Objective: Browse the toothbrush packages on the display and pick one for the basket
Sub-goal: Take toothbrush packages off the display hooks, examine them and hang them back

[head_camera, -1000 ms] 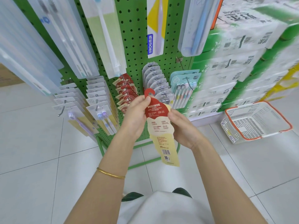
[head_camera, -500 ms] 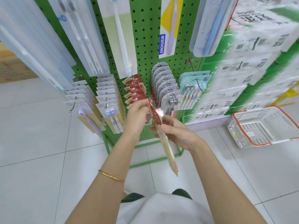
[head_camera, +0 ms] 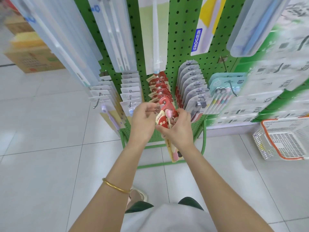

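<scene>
A red and cream toothbrush package (head_camera: 164, 120) with a pink brush head faces me, its hook end up by the peg of the red row (head_camera: 158, 87) on the green pegboard display (head_camera: 182, 39). My right hand (head_camera: 179, 129) grips the package from the right, fingers curled round its edge. My left hand (head_camera: 142, 121) holds it at the left edge, fingers curled on the card near its top. The package's lower end sticks out below my right hand. The white basket with an orange rim (head_camera: 284, 139) sits on the floor at the far right.
Rows of other toothbrush packages hang left and right of the red row, with long packs above. Stacked tissue packs (head_camera: 275, 81) stand at the right, cardboard boxes (head_camera: 31, 59) at the far left. White tiled floor lies all around.
The package has been turned from its printed back to its front and lifted up to the peg of the red row. The view has moved closer to the display.
</scene>
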`<state>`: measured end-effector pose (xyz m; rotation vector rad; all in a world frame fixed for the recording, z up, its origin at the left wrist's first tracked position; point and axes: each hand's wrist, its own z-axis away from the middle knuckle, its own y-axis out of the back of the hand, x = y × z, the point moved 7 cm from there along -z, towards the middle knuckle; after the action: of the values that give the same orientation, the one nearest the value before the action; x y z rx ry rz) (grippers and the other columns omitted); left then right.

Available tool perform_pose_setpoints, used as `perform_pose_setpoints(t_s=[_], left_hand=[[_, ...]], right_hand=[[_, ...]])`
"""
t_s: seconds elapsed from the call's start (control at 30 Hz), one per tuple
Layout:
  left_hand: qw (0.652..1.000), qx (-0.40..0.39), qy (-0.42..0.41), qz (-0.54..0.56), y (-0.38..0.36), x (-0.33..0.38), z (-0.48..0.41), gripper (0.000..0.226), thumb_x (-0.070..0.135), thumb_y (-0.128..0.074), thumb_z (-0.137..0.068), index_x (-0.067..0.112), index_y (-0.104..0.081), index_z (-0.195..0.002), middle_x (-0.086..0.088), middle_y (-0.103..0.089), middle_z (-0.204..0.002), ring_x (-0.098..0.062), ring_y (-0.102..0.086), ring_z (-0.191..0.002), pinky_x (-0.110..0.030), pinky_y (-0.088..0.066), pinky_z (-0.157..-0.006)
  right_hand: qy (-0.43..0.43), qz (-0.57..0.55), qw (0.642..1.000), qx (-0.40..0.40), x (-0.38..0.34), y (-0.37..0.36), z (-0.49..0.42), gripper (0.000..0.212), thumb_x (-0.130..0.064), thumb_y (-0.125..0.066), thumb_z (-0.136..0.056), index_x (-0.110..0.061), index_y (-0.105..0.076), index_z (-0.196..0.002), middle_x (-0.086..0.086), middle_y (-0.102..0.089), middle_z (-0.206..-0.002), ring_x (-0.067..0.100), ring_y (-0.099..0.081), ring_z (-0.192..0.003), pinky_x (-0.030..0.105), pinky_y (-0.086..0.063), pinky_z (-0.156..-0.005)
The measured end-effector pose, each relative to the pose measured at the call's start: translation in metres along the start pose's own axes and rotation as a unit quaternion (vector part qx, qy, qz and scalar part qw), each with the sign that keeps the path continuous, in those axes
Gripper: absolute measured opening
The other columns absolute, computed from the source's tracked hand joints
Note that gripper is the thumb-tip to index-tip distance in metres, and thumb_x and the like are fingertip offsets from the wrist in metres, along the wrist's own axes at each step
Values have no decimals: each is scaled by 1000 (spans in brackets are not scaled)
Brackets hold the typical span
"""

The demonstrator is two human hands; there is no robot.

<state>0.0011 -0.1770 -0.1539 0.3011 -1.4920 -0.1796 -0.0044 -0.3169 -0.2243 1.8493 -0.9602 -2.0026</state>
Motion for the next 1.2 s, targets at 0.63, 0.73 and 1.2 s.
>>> perform_pose_setpoints(t_s=[0.63, 0.73, 1.2], left_hand=[[982, -54, -65, -168, -15, 7, -15, 45, -5, -43, -89, 11, -53, -130, -3, -45, -131, -14, -42, -126, -27, -31, -109], [979, -56, -72, -181, -19, 6, -17, 46, -6, -42, -89, 9, -51, -132, -6, -44, -134, -15, -41, -126, -23, -29, -110], [969, -13, -117, -218, -30, 6, -13, 48, -9, -44, -85, 3, -51, -131, -9, -43, -131, -20, -38, -126, -23, -26, -110]], right_hand=[[-49, 14, 998, 38, -30, -17, -20, 77, -57, -30, -77, 2, -41, -124, 20, -49, -116, 37, -47, -108, 45, -37, -85], [-48, 27, 998, 19, -25, -19, -21, 56, -38, -44, -90, 1, -37, -129, 20, -47, -120, 37, -46, -111, 45, -38, -86], [91, 46, 992, 68, -30, 15, -12, 57, 9, -46, -84, 4, -34, -139, 20, -43, -137, 31, -40, -127, 35, -36, -102]])
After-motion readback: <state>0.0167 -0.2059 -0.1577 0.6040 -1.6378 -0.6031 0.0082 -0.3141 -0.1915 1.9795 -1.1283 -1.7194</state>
